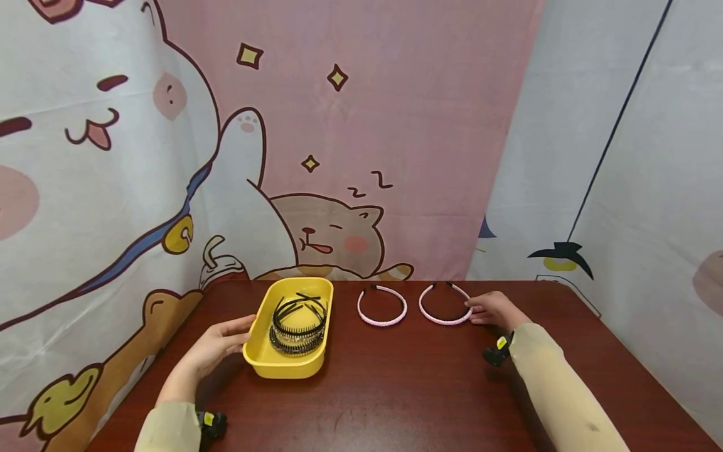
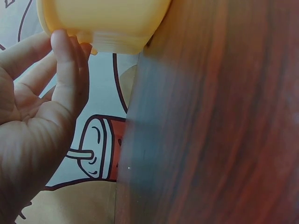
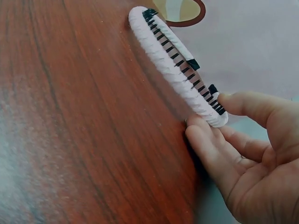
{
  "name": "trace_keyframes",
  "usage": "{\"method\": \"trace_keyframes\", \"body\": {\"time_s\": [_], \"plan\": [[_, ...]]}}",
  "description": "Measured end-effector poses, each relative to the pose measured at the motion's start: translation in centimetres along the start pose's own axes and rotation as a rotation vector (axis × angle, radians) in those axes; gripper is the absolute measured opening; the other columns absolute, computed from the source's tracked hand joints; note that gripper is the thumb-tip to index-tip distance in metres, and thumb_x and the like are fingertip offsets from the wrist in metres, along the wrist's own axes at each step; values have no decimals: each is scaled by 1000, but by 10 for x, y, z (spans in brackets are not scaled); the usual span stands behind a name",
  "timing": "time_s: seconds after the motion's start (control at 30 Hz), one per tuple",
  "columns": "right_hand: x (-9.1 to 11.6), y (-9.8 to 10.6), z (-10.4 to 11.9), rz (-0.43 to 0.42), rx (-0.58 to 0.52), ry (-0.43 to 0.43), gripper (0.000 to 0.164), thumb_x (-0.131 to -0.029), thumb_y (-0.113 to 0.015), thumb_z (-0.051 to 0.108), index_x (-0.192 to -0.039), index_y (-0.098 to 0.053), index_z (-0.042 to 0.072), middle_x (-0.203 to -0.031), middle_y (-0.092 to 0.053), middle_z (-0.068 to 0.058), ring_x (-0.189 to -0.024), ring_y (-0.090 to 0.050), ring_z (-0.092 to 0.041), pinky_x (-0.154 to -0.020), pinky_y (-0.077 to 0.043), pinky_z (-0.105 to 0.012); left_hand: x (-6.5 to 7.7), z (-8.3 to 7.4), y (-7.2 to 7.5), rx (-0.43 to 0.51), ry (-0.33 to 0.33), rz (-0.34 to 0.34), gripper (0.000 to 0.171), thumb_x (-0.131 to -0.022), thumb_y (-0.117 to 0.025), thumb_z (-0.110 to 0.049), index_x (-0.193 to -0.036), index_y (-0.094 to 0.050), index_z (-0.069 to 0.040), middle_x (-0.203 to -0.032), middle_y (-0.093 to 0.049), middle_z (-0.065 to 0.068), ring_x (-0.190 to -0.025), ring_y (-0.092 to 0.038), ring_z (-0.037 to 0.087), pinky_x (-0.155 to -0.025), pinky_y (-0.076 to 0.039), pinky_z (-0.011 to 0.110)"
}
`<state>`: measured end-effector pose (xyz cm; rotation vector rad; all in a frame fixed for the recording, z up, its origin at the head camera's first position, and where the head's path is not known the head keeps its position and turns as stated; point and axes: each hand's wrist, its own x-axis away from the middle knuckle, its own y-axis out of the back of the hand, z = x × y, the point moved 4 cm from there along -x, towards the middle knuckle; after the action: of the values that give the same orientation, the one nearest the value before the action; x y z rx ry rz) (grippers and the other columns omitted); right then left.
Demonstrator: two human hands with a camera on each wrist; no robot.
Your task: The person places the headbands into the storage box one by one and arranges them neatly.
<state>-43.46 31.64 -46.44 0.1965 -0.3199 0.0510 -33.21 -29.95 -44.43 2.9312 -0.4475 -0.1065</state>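
Note:
On the right, my right hand [image 1: 492, 310] pinches the edge of a pink headband [image 1: 446, 322] between thumb and fingers. Seen in the right wrist view, this headband [image 3: 170, 77] has a braided pale outside, black teeth inside and black tips. A second pink headband [image 1: 382, 323] lies to its left on the table. My left hand [image 1: 217, 342] touches the outside of a yellow basket [image 1: 285, 370], with its fingers fairly straight below the rim. Several black headbands [image 1: 298, 333], some with teeth, lie stacked in the basket.
The dark red-brown wooden table [image 1: 407, 402] reaches back to a cartoon-printed cloth [image 1: 384, 125] hanging behind it. More of the cloth hangs along the left and right sides.

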Motion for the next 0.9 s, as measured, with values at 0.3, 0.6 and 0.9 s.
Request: {"method": "trace_keyframes", "body": {"time_s": [0.3,0.6,0.9], "plan": [[2,-2,-5,18,-76,10,46,-95,-60,7,-129,-40,-16,-85,-60,-9,-68,-67,-19,-71,-57,-35,0,-1,1,-5,10,-7,60,-95,-60,-8,-145,-33,10,-142,-38,35,-104,-64,18,-82,-54,31],[2,-2,-3,27,-128,24,50,-95,-59,4,-134,-36,-18,-84,-61,-10,-66,-67,-19,-70,-57,-35,1,-1,1,-8,14,-10,59,-96,-60,-9,-145,-33,9,-143,-37,34,-105,-63,19,-83,-54,31],[2,-2,-2,37,-139,42,51,-95,-57,1,-136,-35,-21,-84,-64,-10,-66,-66,-17,-69,-57,-35,2,0,0,-9,17,-12,59,-96,-60,-9,-145,-33,9,-144,-37,33,-108,-62,18,-85,-53,31]]}}
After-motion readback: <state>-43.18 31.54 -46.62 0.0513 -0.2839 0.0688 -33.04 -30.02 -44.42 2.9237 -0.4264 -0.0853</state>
